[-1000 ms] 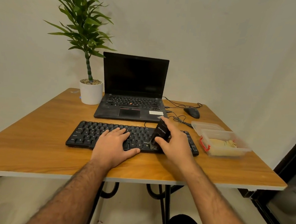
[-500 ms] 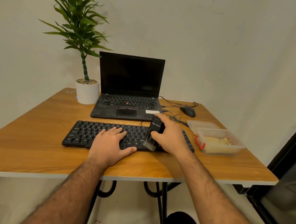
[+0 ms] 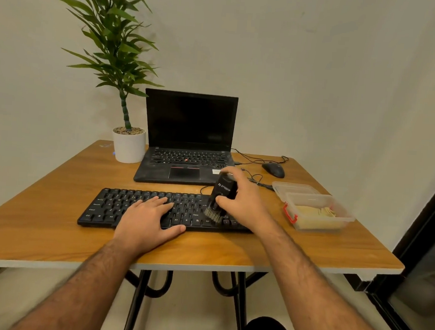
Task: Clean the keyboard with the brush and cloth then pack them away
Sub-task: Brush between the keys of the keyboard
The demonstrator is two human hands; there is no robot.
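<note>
The black keyboard (image 3: 141, 206) lay flat near the front edge of the wooden bench (image 3: 40, 217), its long side parallel to that edge. A black brush (image 3: 220, 200) stood tilted over the right part of the keys, its pale bristles down and touching the keys, its body leaning away toward the laptop. The right hand (image 3: 244, 202) grasped the brush, with the fingers wrapped over its top and back and the thumb against its near side. The left hand (image 3: 145, 221) rested flat on the middle of the keyboard, fingers straight and spread across the keys, thumb stretched along the front edge, gripping nothing.

Just right of the keyboard sat a clear plastic box (image 3: 318, 213) with a red clasp, and a yellowish cloth (image 3: 316, 214) lay folded inside it. The box's clear lid (image 3: 293, 188) lay touching its far side.

Behind the keyboard an open laptop (image 3: 187, 142) stood with a dark screen. To its left, touching or nearly touching it, was a white pot (image 3: 129, 145) with a tall green plant (image 3: 111, 41). To the right of the laptop a dark mouse (image 3: 274, 169) rested near the far edge, with thin black cables (image 3: 253, 159) looping between it and the laptop. A pale wall (image 3: 321, 69) rose behind the bench.
</note>
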